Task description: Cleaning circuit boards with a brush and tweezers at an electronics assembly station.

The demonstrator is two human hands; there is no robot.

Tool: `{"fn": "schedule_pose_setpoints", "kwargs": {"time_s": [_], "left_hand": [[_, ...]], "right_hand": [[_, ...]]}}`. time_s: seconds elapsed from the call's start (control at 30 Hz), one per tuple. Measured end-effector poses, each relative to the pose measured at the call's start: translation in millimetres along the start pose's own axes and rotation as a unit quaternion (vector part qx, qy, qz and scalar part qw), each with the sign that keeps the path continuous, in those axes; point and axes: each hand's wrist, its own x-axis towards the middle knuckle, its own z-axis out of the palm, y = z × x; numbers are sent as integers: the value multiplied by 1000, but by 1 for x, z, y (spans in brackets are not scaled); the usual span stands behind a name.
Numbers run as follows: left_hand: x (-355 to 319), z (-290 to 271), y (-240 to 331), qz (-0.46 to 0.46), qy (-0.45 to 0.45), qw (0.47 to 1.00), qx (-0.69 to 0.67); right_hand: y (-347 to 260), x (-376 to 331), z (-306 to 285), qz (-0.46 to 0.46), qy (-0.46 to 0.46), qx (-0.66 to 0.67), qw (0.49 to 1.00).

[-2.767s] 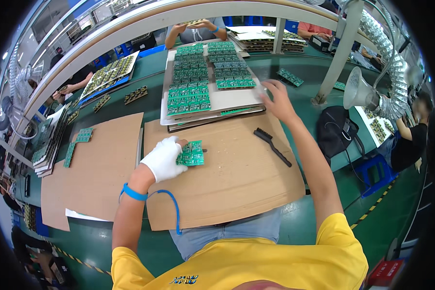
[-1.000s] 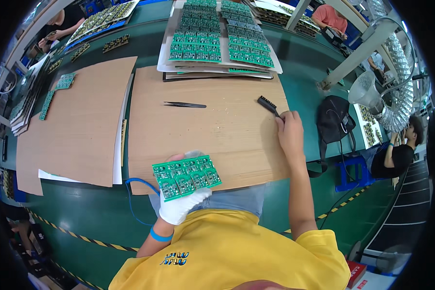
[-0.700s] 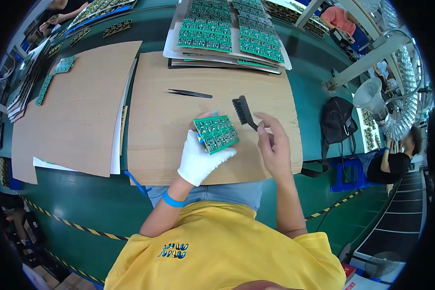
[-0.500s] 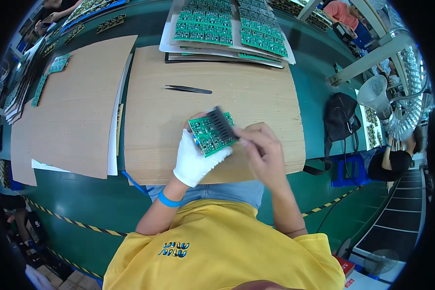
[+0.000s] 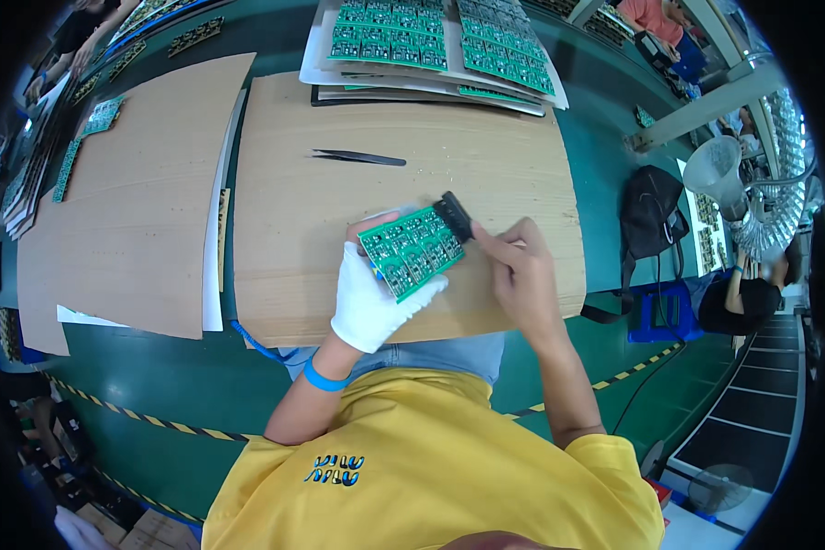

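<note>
My left hand, in a white glove with bare fingertips and a blue wrist band below it, grips a green circuit board from its left and lower edges. The board is tilted, its face full of small parts turned up. In my bare right hand is a black brush, pinched by one end. Its bristle side lies at the board's upper right edge; whether it touches there I cannot tell. Beyond the board, dark tweezers rest on the cardboard sheet, near some tiny pale specks.
Stacked boards on sheets stand at the far side. Another cardboard lies left, with green boards at its edge. To the right are a black bag and a funnel with a silver hose. Other people sit around.
The brush has moved from the middle of the board to its upper right edge, my right hand going right with it. My left hand still grips the board.
</note>
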Motion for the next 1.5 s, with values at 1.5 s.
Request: {"fn": "schedule_pose_setpoints", "kwargs": {"time_s": [1.5], "left_hand": [[-8, -8, 11, -208, 67, 912, -347]], "right_hand": [[116, 69, 44, 34, 74, 132, 988]]}}
